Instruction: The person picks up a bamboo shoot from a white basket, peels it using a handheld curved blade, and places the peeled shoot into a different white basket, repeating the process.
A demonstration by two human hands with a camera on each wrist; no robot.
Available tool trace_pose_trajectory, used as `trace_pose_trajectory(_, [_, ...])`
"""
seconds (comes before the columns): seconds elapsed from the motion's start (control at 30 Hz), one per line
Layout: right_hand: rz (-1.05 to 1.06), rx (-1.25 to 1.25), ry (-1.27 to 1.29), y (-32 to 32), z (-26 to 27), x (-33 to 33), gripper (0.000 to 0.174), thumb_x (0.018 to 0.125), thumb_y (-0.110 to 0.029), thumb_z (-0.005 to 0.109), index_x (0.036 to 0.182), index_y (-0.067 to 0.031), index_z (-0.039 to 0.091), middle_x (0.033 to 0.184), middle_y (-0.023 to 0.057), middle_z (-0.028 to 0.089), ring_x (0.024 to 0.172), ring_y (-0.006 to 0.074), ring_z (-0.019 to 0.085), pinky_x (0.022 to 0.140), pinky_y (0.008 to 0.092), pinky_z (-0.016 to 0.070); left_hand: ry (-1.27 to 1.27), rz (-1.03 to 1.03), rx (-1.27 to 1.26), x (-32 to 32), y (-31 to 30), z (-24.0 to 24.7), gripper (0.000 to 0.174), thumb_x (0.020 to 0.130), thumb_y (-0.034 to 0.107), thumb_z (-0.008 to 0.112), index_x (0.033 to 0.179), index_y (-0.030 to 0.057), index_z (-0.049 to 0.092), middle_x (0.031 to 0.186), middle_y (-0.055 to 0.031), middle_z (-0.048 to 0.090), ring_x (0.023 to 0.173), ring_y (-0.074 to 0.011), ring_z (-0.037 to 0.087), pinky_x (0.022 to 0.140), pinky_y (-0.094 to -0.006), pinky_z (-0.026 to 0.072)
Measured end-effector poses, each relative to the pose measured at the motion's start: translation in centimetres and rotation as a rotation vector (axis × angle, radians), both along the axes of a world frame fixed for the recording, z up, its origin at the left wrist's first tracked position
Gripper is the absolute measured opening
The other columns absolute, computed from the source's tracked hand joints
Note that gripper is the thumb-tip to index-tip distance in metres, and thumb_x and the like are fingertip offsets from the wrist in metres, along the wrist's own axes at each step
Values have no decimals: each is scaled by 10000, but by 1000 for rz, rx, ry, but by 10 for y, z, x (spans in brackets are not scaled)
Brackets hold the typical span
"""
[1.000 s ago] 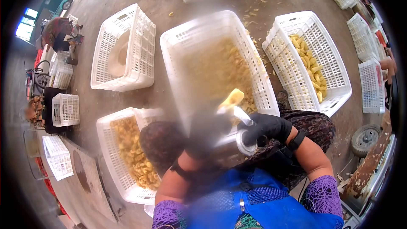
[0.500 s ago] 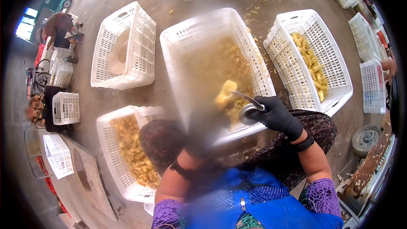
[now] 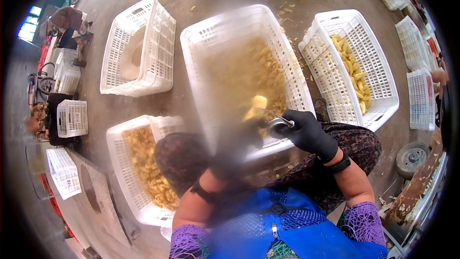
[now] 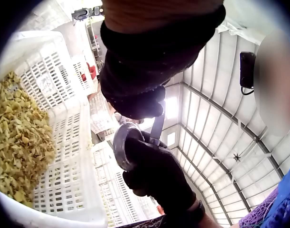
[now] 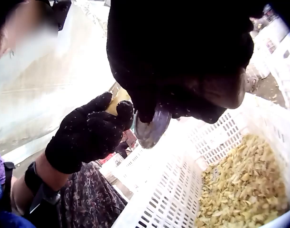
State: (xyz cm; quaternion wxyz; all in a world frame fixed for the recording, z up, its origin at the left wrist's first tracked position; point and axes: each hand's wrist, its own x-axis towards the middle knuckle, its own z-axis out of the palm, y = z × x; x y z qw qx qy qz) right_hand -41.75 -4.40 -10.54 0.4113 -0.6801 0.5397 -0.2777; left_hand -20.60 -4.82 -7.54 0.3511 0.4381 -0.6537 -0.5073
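Person seated low on the concrete floor, both hands in black gloves and raised together just above the near rim of the big white crate at 12 o'clock. Left hand has its fingers curled round a yellow fruit piece, with the piece poking up past the fingertips, probably so the end is exposed to the tool. Right hand is closed on the handle of a metal scoop tool. Its rounded blade sits right against the fruit piece, hands almost touching. The work is held over the crate, not the lap, so whatever comes off likely falls onto the heap of yellow cuttings inside. That crate looks hazy in the head view, so I can't tell the cuttings' exact shape. At 2 o'clock a second white crate holds longer yellow strips, apart from the cuttings, so it looks like a sorted lot within right-hand reach. At 9 o'clock, just beside the left knee, a third crate holds chunkier yellow pieces close to the left hand. At 11 o'clock an empty crate lies tipped on its side, well apart. More white crates ring the far edge, and a small wheel lies at 4 o'clock.
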Motion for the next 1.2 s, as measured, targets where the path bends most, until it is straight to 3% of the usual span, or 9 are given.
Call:
trace_pose_trajectory(0.23, [-42,-143,147,0,8,0,180,759,-146,736,799,-40,596,685,150,596,577,262,592,534,325,455,-29,200,78,-11,0,8,301,907,106,497,1179,-19,530,931,-79,606,747,-121,553,668,-251,460])
trace_pose_trajectory(0.43, [-41,-169,111,1,2,3,173,765,-144,730,795,-43,592,684,152,596,570,265,587,530,332,452,-38,155,-168,-9,-1,-6,318,892,88,501,1191,-14,527,967,-131,605,795,-201,591,711,-286,471])
trace_pose_trajectory(0.57, [-54,-100,58,3,-9,5,168,767,-135,727,793,-38,592,675,147,596,567,243,584,533,327,454,174,159,72,-15,2,15,347,857,53,540,1198,-6,528,1009,-151,609,834,-250,615,730,-305,483])
trace_pose_trajectory(0.63, [-27,-88,22,2,-11,6,162,770,-127,725,792,-34,594,673,143,596,569,222,580,542,320,457,-248,71,-450,-14,-2,18,392,813,9,580,1202,3,530,1033,-163,610,876,-296,623,758,-327,495])
trace_pose_trajectory(0.77, [-73,-137,16,4,-11,2,165,764,-125,729,784,-38,591,662,135,583,557,232,555,541,314,448,-294,85,-579,-19,-5,15,424,789,-7,611,1205,15,528,1052,-160,609,884,-306,623,778,-339,500])
trace_pose_trajectory(0.97, [-294,-492,193,9,31,-49,176,743,-123,719,832,-68,577,689,118,561,607,318,577,535,377,439,-52,14,-471,-69,-19,50,408,793,3,605,1193,24,528,1021,-161,617,864,-285,625,756,-327,495])
trace_pose_trajectory(1.07, [-373,-637,291,25,49,-94,180,688,-64,670,833,-124,581,729,83,551,639,311,576,542,382,443,-5,-139,-189,-108,-21,69,378,801,6,580,1177,19,537,995,-153,625,862,-287,623,745,-328,489])
trace_pose_trajectory(1.17, [-473,-767,276,40,51,-141,202,669,-71,670,838,-133,580,724,76,547,640,303,577,542,388,442,25,-300,19,-157,-25,84,303,842,20,538,1144,22,559,849,-33,604,641,-108,557,566,-229,435])
trace_pose_trajectory(1.2, [-532,-775,285,44,47,-158,202,669,-71,670,838,-133,580,724,76,547,640,303,577,542,388,442,12,-355,4,-177,-27,85,303,842,20,538,1144,22,559,849,-33,604,641,-108,557,566,-229,435])
